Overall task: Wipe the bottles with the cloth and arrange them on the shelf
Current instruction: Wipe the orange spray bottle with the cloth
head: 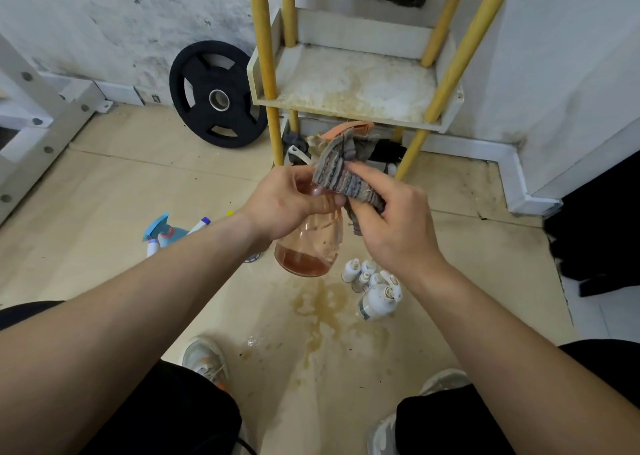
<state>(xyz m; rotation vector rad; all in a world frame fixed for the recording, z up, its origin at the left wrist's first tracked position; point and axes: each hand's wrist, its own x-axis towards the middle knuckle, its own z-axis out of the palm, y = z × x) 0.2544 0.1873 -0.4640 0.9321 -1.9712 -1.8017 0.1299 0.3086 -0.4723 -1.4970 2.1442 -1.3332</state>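
One orange bottle [308, 247] in left hand [294, 202] grip, one cloth [343, 174] pinched in right hand [391, 219] grip, one shelf [346, 80] behind

Soft, even indoor light, no hard shadows. Wide lens bows the shelf posts [265, 67] outward up top. Faint sheen on the wet floor [322, 316]; corners a touch soft.

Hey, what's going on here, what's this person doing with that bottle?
A person is wiping a clear pinkish plastic bottle that has a little orange liquid at its bottom. The left hand grips its upper part while the right hand holds a striped grey cloth against it. No bottle is on the stained white shelf tier yet. Small white bottles and a blue spray bottle are on the floor, near a brownish spill.
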